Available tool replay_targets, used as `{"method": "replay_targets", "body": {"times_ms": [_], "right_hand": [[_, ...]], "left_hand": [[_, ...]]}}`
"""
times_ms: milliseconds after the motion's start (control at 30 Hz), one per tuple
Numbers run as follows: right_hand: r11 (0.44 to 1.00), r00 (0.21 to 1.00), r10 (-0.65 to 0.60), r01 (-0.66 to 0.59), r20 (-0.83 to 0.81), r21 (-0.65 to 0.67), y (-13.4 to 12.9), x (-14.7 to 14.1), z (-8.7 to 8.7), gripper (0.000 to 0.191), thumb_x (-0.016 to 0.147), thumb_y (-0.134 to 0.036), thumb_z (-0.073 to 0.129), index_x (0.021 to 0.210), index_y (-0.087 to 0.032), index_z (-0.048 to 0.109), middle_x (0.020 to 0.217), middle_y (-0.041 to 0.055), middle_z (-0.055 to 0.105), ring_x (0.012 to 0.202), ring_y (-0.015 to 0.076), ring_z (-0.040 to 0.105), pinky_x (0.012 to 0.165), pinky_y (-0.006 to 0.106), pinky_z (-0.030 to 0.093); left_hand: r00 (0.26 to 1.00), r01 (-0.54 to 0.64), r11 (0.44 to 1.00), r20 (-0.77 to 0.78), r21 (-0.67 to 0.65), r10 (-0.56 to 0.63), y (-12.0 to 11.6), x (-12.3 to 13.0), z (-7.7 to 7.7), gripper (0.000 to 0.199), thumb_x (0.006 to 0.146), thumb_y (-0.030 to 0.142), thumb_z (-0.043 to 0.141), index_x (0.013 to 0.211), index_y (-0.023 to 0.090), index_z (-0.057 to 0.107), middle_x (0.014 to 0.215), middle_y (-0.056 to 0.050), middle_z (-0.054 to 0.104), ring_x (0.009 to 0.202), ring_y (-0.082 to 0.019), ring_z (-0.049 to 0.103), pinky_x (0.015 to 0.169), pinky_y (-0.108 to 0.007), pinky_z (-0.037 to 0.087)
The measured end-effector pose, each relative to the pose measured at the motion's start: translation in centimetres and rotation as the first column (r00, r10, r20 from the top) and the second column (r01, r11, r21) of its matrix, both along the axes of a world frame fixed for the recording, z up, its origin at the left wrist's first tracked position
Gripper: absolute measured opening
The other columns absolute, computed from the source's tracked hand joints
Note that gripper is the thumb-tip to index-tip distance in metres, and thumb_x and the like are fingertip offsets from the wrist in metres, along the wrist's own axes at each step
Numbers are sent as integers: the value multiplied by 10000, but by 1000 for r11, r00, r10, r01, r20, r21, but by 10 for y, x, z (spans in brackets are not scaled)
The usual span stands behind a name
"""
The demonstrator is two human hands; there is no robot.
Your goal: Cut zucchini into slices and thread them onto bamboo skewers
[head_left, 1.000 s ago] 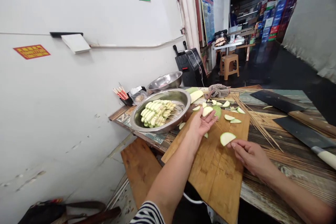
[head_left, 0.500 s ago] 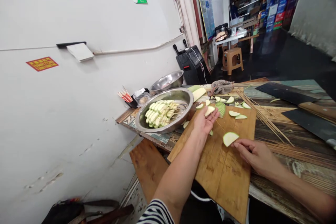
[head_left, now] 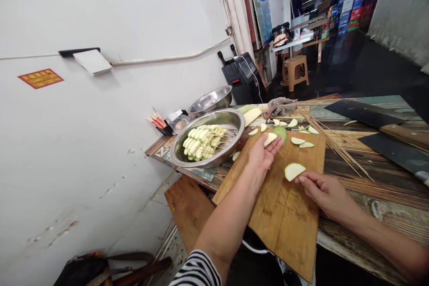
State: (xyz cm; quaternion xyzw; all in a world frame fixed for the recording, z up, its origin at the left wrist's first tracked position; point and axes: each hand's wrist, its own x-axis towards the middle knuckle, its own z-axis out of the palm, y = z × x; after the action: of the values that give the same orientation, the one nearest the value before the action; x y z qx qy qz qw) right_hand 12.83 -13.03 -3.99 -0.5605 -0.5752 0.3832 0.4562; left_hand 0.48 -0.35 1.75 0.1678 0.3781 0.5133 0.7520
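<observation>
My left hand (head_left: 263, 151), palm up, holds a half-round zucchini slice (head_left: 270, 139) between thumb and fingers. My right hand (head_left: 318, 190) pinches the near end of a thin bamboo skewer (head_left: 283, 156). A second zucchini slice (head_left: 295, 171) is threaded on it, close to my right fingertips. The skewer's far end reaches the slice in my left hand; whether it has pierced that one I cannot tell. Both hands are over a wooden cutting board (head_left: 284, 232). Just past my left fingers lies a fanned stack of green-skinned slices (head_left: 279, 133), with several loose slices (head_left: 297, 140) around it.
To the left, a steel basin (head_left: 240, 134) holds skewered zucchini slices; another basin (head_left: 214, 100) stands behind it. Loose bamboo skewers (head_left: 338, 147) lie right of the board. Two cleavers (head_left: 362, 114) rest farther right. A grey cloth (head_left: 282, 106) lies at the back.
The view has shifted slightly, so the scene sits a little higher and farther left. Both hands keep their holds, with the skewer and slices nearly in the same position.
</observation>
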Motion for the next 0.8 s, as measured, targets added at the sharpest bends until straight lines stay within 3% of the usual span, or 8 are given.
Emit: {"method": "replay_targets", "body": {"times_ms": [367, 533, 800], "right_hand": [[999, 999, -43, 43, 8, 1, 0, -2, -1, 388, 827, -520, 485, 794, -174, 656, 527, -18, 445, 473, 123, 357, 430, 245, 241], [997, 997, -70, 69, 28, 29, 0, -3, 1, 388, 814, -519, 495, 758, -177, 670, 551, 8, 517, 504, 143, 424, 454, 256, 314], [994, 994, -95, 93, 48, 50, 4, -3, 4, 389, 802, -499, 476, 773, -172, 685, 561, 10, 555, 498, 148, 450, 454, 251, 329]], "left_hand": [[1000, 22, 1000, 2, 18, -22, -1, 2, -3, 128, 915, 154, 504, 821, 108, 580, 816, -116, 689, 899, -224, 701, 802, -345, 587], [1000, 20, 999, 17, 28, -21, 0, 3, -5, 119, 906, 142, 516, 821, 98, 586, 796, -112, 685, 875, -224, 705, 818, -347, 579], [997, 72, 995, 7, 73, -73, -12, 12, -8, 119, 899, 136, 498, 836, 88, 587, 799, -115, 688, 840, -216, 707, 869, -391, 555]]}}
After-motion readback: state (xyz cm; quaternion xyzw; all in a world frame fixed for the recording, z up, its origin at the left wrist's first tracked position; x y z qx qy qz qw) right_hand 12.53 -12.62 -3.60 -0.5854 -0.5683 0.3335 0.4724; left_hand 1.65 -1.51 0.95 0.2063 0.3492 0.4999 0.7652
